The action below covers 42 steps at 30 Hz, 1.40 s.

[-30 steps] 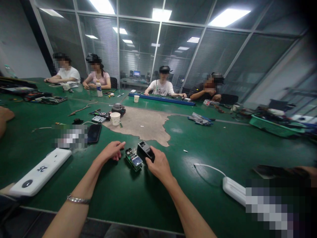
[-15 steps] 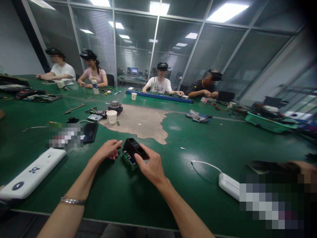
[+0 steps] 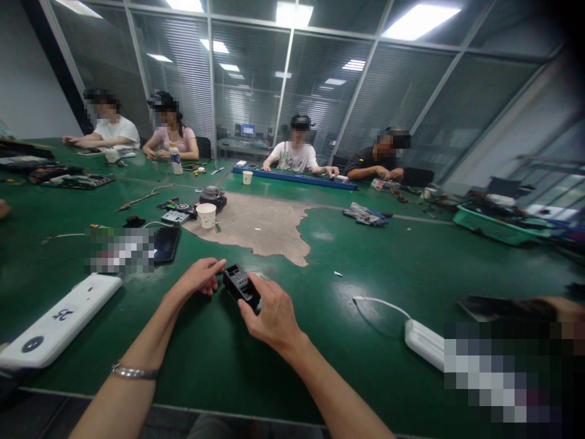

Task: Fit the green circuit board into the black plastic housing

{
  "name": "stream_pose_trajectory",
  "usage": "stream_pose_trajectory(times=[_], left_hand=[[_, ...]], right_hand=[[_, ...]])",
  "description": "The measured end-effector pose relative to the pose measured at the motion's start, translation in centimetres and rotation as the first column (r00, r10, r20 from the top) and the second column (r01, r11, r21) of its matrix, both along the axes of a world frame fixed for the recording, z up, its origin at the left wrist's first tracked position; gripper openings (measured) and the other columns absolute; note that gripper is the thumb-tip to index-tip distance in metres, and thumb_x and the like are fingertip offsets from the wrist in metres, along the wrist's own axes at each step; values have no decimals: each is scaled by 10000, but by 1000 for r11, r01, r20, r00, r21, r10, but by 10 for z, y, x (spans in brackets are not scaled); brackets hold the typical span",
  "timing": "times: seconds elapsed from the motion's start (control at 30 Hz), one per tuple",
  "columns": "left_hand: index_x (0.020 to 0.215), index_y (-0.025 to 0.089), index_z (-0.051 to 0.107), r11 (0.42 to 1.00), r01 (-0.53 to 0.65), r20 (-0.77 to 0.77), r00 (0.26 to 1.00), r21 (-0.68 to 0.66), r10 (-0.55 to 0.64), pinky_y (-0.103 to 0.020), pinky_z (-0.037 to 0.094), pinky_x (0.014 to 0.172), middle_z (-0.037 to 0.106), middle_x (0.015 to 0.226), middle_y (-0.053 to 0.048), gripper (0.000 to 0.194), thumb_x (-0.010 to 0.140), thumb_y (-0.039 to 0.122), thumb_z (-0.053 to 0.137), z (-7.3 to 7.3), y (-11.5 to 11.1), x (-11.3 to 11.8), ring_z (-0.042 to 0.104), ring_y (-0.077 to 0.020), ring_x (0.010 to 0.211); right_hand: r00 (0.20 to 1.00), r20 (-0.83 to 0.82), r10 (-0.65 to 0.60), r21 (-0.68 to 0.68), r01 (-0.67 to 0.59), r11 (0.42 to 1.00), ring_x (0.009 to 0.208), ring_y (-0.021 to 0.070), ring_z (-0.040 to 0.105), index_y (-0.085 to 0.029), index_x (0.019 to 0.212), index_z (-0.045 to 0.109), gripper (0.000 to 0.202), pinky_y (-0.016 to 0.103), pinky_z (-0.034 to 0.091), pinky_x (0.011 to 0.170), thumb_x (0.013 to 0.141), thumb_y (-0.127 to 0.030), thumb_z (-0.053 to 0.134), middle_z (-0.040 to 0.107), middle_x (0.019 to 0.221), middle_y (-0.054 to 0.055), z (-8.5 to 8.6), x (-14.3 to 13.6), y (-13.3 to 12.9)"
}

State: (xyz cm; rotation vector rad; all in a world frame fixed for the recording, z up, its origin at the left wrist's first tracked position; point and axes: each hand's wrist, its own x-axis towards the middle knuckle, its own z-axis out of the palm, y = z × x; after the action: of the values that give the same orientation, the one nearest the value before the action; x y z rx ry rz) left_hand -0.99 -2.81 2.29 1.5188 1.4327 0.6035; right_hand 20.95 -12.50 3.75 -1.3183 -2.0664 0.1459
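A black plastic housing (image 3: 239, 284) with openings in its top lies on the green table (image 3: 365, 378) in front of me. My right hand (image 3: 270, 310) grips its near right end between thumb and fingers. The green circuit board seen earlier under the housing is now hidden. Just left of the housing, my left hand (image 3: 204, 277) rests with its index finger stretched to the housing's far left corner and the other fingers curled. Nothing shows in this left hand.
A white power strip (image 3: 61, 320) and a phone (image 3: 167, 244) lie to the left. Beyond are a paper cup (image 3: 206, 215), grey gloves (image 3: 365, 214) and a green basket (image 3: 500, 227). A white charger cable (image 3: 384, 303) is at right. Several people sit around the table.
My right hand has lowered the black housing over the circuit board and tilted it level, moving slightly toward me and left. My left hand has stayed in place.
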Motion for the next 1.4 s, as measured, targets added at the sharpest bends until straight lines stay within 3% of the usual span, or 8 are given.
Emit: stream_pose_trajectory(times=[0.3,0.47,0.73,0.9,1.13,1.4], left_hand=[[985,141,560,1000,13,-5,1000,21,-13,-225,382,390,620,534,-10,657,795,752,410,-6,3,-2,580,-158,406],[985,137,556,1000,0,-13,1000,24,0,-220,377,383,619,533,-13,658,793,751,415,-5,3,-1,576,-158,402],[998,144,547,999,27,-23,999,19,-26,-224,378,385,621,538,-10,659,792,755,409,-3,1,-1,573,-159,405],[999,137,560,1000,7,-14,1000,20,-7,-224,374,394,614,533,-8,671,785,757,416,-2,1,0,574,-157,409],[983,140,552,1000,13,-30,999,-1,-13,-221,367,387,607,527,-8,648,796,744,411,-1,2,0,565,-150,397],[973,151,539,1000,15,-24,1000,-6,-16,-217,367,383,599,520,1,639,793,750,408,-2,2,1,565,-150,405]], right_hand=[[994,107,-25,-92,35,995,1044,295,588,-164,1358,452,693,422,478,891,784,-518,613,630,1137,144,-5,2,-2],[997,73,-8,-90,14,996,1064,289,584,-154,1363,443,667,415,477,908,789,-445,620,623,1158,144,-9,1,-1],[992,-126,1,-16,-3,1000,1022,269,614,-142,1326,500,566,399,492,905,817,-366,602,650,1131,132,-4,0,3],[958,-277,-79,-3,82,997,1016,240,625,-170,1375,456,572,359,520,860,849,-360,574,623,1214,115,3,11,12],[952,-130,-276,-77,268,960,1061,261,604,-175,1325,509,546,383,465,942,804,-309,603,635,1206,103,-7,32,28],[957,28,-287,-168,288,943,1022,268,600,-173,1313,509,558,377,459,913,781,-304,618,660,1118,98,-20,32,30]])
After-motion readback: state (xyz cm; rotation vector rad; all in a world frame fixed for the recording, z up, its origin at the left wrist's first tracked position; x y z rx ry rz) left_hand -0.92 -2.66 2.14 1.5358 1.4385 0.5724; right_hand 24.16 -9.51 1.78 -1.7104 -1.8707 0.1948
